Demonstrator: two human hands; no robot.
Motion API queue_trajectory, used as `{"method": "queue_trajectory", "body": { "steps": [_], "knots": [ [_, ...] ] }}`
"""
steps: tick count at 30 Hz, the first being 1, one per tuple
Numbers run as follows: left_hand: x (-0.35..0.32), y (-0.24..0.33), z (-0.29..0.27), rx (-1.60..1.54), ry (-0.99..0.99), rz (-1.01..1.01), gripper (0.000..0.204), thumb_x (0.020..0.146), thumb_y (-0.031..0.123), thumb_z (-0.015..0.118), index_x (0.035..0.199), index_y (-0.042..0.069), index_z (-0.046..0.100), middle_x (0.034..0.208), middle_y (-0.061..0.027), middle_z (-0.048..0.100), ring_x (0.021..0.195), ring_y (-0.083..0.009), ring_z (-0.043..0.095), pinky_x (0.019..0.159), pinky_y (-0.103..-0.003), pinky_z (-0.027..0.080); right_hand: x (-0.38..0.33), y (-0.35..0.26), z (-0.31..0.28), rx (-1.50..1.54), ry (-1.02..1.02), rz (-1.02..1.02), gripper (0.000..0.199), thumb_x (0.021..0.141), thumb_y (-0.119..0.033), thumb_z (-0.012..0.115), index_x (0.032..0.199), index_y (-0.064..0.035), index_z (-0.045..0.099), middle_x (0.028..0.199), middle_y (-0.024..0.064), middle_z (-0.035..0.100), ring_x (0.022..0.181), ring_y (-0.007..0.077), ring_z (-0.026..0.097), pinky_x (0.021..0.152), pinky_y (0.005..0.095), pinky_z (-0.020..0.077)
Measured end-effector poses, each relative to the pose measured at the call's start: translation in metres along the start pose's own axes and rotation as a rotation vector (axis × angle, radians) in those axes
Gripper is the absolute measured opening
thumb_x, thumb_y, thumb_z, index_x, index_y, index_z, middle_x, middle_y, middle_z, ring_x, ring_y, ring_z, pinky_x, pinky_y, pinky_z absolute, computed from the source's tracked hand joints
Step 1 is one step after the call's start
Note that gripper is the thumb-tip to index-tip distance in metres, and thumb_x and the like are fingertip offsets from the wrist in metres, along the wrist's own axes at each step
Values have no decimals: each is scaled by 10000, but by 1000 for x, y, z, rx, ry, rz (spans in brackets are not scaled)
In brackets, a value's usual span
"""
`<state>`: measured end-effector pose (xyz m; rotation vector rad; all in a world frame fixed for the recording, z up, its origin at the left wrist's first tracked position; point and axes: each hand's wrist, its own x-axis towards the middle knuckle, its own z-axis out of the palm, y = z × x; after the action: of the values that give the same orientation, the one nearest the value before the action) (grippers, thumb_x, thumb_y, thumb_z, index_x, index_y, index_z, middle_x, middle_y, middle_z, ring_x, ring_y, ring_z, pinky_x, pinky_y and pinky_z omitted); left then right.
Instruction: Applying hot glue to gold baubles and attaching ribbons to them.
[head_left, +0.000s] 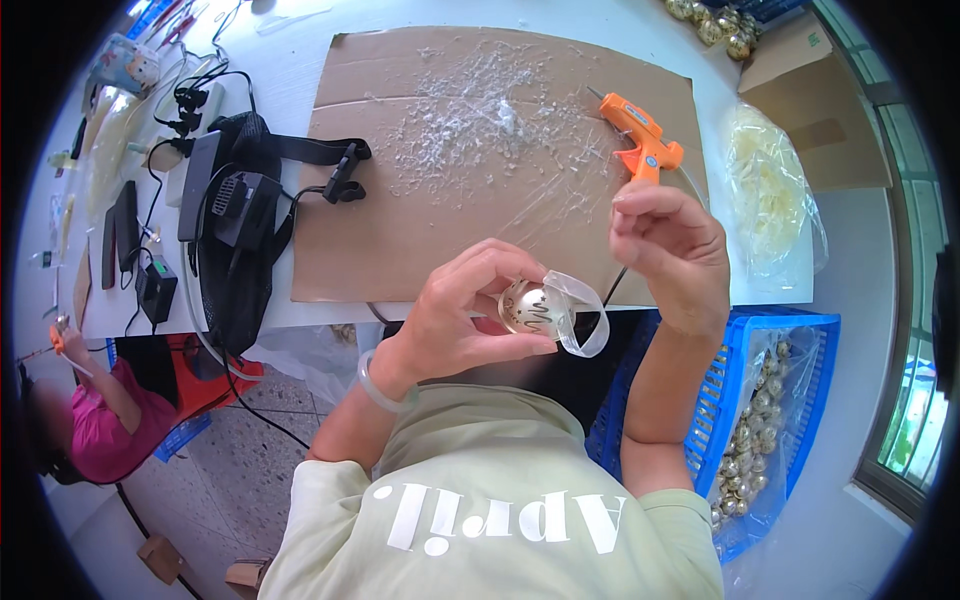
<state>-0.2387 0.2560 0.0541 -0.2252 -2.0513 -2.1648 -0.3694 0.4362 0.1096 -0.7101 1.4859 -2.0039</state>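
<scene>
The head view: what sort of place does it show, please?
Probably a small craft workshop. An orange glue gun lies on a cardboard sheet strewn with whitish scraps; a blue crate holds many gold-coloured balls; and another person is at the left.

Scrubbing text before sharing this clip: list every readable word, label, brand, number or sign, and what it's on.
Wording withheld; locations only:
Pale green shirt: large white lettering, upside down in view, clearly readable.
Orange glue gun: markings on body, too small to read.
Cardboard box: small green mark near top, too small to read.
Ball in the left hand: dark zigzag pattern, no legible text.
</scene>
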Motion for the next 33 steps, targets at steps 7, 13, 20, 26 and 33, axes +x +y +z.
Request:
{"method": "queue_trajectory", "body": {
  "steps": [7, 13, 20, 26, 33],
  "knots": [
    [-6, 0, -1, -99, -55, -75, 450, 718, -34, 770, 1093, -30, 521, 1177, -170, 555, 1028, -198, 615, 805, -274, 550, -9, -7, 1, -288, -142, -48, 469, 718, -62, 786, 1132, 10, 577, 1003, 94, 579, 890, 151, 568, 737, 259, 453],
    [-5, -5, 0, -247, 13, -52, 434, 736, 5, 768, 1102, -23, 537, 1028, -87, 600, 928, -131, 624, 661, -202, 567, -45, 0, 10, -566, -104, -106, 316, 775, -60, 741, 1052, -5, 598, 1045, 119, 581, 989, 175, 551, 783, 289, 441],
    [-7, -2, 6, -276, -94, -107, 424, 741, -4, 757, 1100, -30, 531, 1017, -77, 591, 915, -131, 625, 673, -205, 556, -24, 12, 5, -240, -85, -97, 184, 843, -52, 672, 1002, -34, 582, 996, 113, 600, 924, 190, 573, 772, 299, 451],
    [-10, 1, 4, -297, -129, -121, 430, 744, 4, 755, 1108, -37, 531, 1022, -75, 575, 932, -142, 619, 723, -226, 539, -11, 34, 13, 200, 3, 58, 104, 873, -55, 644, 927, -44, 557, 876, 73, 591, 771, 167, 586, 730, 281, 472],
    [-9, 1, 1, -329, -144, -113, 429, 749, 10, 737, 1118, -47, 526, 1071, -95, 526, 998, -153, 590, 773, -242, 515, -19, 35, 7, 79, 189, 13, 170, 856, -59, 672, 962, -45, 540, 882, 64, 591, 757, 125, 591, 633, 229, 481]
  ]
}}
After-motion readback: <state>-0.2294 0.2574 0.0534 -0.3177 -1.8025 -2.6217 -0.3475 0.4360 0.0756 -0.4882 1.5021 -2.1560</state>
